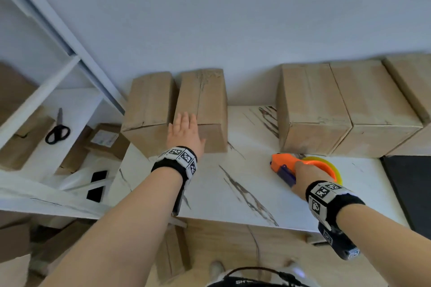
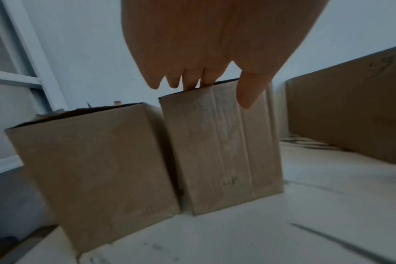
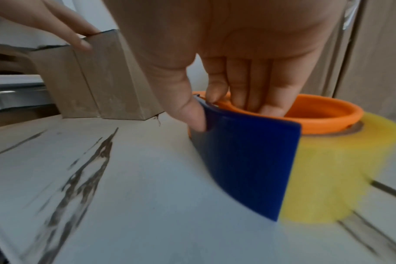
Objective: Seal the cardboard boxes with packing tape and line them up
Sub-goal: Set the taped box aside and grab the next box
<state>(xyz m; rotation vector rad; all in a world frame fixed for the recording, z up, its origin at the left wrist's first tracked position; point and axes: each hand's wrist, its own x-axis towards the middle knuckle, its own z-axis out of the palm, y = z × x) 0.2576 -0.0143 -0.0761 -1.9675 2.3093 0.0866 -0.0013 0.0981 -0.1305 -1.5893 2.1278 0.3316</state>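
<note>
A white marble-veined table [image 1: 233, 193] carries the work, with a row of big cardboard boxes [image 1: 349, 109] standing edge to edge along the wall at about 2 o'clock from the table's middle. At 10 o'clock two narrower boxes stand side by side: the left box [image 1: 149, 109] with its top flaps not fully flat, and the taped box [image 1: 205, 105] just beside it, a strip running down its top and front. The left hand [image 1: 185, 133] lies on that taped box's near top edge, fingers straight and thumb down the front face. At 4 o'clock the orange and blue tape dispenser [image 1: 300, 168] with its yellow roll sits on the table, and the right hand [image 1: 307, 177] grips it, fingers hooked inside the orange ring and thumb pressed on the blue guard. Black scissors [image 1: 57, 133] lie on a white shelf far out at 9 o'clock.
</note>
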